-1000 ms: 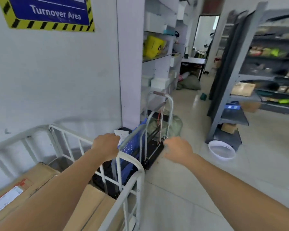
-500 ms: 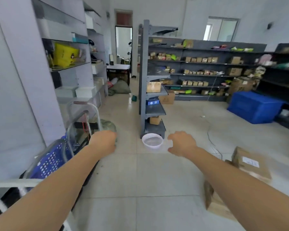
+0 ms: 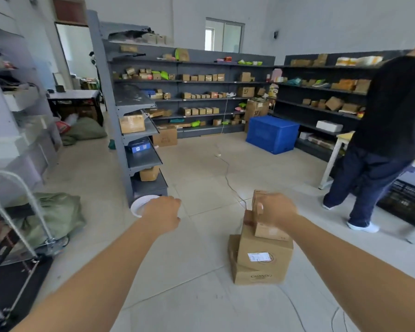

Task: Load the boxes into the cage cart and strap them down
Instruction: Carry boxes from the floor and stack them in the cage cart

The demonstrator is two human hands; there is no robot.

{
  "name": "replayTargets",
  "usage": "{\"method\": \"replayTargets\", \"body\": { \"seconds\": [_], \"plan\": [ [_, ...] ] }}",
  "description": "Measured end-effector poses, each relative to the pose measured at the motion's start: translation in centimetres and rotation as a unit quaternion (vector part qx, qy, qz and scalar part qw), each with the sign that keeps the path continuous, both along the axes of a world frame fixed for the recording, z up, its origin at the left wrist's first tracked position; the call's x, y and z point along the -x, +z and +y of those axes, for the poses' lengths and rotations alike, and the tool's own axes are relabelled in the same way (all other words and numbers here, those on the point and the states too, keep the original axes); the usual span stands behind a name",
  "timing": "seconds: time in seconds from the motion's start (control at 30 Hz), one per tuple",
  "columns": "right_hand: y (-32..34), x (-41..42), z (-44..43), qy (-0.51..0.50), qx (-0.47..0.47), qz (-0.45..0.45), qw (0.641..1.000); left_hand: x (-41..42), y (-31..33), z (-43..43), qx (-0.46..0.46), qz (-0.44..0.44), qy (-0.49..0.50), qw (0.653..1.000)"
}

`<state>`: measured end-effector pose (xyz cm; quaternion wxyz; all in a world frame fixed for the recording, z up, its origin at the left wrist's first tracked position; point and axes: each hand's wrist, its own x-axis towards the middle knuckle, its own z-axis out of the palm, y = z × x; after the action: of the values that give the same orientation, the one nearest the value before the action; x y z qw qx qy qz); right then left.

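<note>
A stack of cardboard boxes (image 3: 261, 255) stands on the tiled floor right of centre: a large labelled box on a lower one, with small boxes (image 3: 270, 232) on top. My right hand (image 3: 274, 209) hovers in front of the top of the stack, fingers loosely curled, holding nothing; whether it touches a box is unclear. My left hand (image 3: 163, 214) is stretched out over bare floor to the left, also loosely curled with nothing in it. The cage cart is out of view.
A folded trolley (image 3: 12, 212) and a green sack (image 3: 58, 212) sit at the left edge. A white basin (image 3: 137, 207) lies at the foot of a grey shelf unit (image 3: 134, 140). A person (image 3: 383, 140) walks at the right. A blue crate (image 3: 271, 134) stands further back and a cable (image 3: 228, 178) runs across the floor.
The view has swung right, away from the cage cart and wall, into the room. My left hand has let go of the cart rail. The box stack now lies under my right hand.
</note>
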<state>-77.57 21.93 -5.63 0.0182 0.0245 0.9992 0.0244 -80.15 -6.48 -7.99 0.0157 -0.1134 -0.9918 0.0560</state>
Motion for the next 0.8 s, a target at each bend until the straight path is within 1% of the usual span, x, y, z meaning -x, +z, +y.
{"method": "replayTargets", "body": {
  "seconds": [0.13, 0.33, 0.57, 0.8],
  "plan": [
    [-1.4, 2.6, 5.6, -0.062, -0.003, -0.027, 0.998, 5.2, -1.4, 6.1, 0.018, -0.02, -0.056, 0.998],
    [-3.9, 8.5, 13.6, -0.132, -0.006, -0.054, 0.99, 14.4, -4.1, 14.8, 0.014, -0.038, -0.11, 0.993],
    [-7.0, 15.7, 20.7, -0.18, 0.022, -0.094, 0.979, 23.5, -7.7, 22.6, 0.008, -0.091, -0.143, 0.985],
    [-12.1, 22.6, 26.8, -0.19, 0.039, -0.152, 0.969, 30.6, -12.4, 30.0, -0.02, -0.173, -0.14, 0.975]
  ]
}}
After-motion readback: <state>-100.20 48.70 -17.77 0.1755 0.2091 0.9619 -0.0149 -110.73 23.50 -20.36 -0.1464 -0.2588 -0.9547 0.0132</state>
